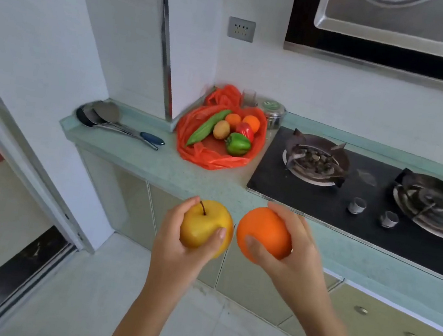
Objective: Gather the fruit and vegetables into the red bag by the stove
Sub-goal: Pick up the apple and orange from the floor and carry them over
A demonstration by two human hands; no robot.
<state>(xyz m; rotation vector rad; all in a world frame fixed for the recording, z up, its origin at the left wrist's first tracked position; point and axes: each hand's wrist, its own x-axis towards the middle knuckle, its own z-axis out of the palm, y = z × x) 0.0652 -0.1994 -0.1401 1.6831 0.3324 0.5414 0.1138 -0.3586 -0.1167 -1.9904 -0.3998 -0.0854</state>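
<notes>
Here we held a yellow apple cupped in our left hand and an orange in our right hand, fingers curled round each, short of the counter, likely to carry both at once. The red bag lay spread open beside the stove, already holding a cucumber, a potato, two small oranges, and red and green peppers.

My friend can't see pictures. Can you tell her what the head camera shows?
A person's left hand holds a yellow apple and the right hand holds an orange, in front of a kitchen counter. On the counter, an open red bag beside the gas stove contains a cucumber, a green pepper, a red pepper and other produce.
</notes>
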